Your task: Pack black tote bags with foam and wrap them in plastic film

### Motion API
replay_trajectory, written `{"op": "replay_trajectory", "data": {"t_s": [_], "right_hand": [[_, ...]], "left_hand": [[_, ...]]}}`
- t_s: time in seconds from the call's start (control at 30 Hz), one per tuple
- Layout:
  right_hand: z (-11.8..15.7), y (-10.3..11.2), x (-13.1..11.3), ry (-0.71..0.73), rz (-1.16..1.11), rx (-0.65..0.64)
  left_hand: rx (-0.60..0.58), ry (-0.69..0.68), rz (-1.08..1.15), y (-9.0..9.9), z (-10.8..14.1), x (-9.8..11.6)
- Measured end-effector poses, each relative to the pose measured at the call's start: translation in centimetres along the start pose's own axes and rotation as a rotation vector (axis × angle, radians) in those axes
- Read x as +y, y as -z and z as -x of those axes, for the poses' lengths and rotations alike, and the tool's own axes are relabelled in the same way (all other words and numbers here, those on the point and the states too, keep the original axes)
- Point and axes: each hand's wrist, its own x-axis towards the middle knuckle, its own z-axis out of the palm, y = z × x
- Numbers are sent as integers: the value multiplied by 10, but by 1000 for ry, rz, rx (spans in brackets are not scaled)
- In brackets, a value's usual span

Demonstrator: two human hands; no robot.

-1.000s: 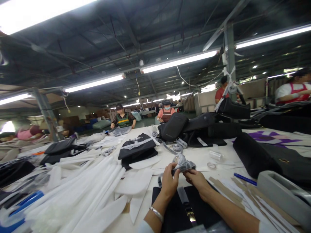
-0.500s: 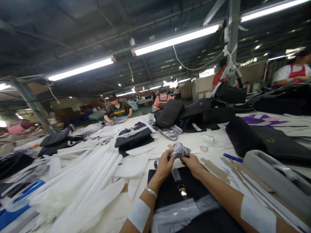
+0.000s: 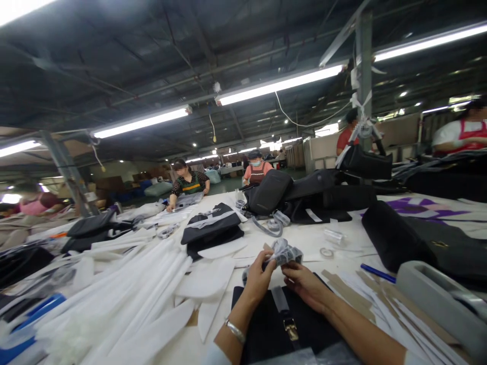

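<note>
A plastic-wrapped strap bundle [image 3: 284, 252] is held up over the top edge of a black bag [image 3: 276, 324]. My left hand [image 3: 259, 278] has its fingers closed on the left side of the bundle. At the bundle's lower right is my right hand [image 3: 304, 285], its thumb and fingertips pressed against the wrapping. The bag lies flat below both hands, with a gold buckle [image 3: 291, 329] on its front, a wrapped tab above the buckle and clear plastic across its lower part.
White foam sheets [image 3: 125, 299] cover the left side. Another black bag [image 3: 213, 228] lies ahead. Black bags, a tape roll [image 3: 326, 252], a blue pen [image 3: 378, 272], paper strips and a grey holder [image 3: 437, 304] are rightward. Several people stand around the tables.
The view has tilted upward, so the table sits lower in the picture. My right hand has turned, with more of its fingers showing. The bundle stays between both hands.
</note>
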Motion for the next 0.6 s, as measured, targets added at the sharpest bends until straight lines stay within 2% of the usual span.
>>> {"op": "replay_trajectory", "data": {"t_s": [0.13,0.2,0.37,0.5,0.6], "right_hand": [[7,0,-7,0,-76,-158],[8,-1,-6,40,-32,-197],[0,3,6,90,195,19],[-5,5,9,73,232,79],[-5,5,8,62,188,93]], "left_hand": [[13,-6,3,0,1,6],[22,-8,-7,0,1,9],[-8,-38,-8,-5,4,12],[-5,-10,89,-9,3,6],[34,94,288,-11,-1,-4]]}}
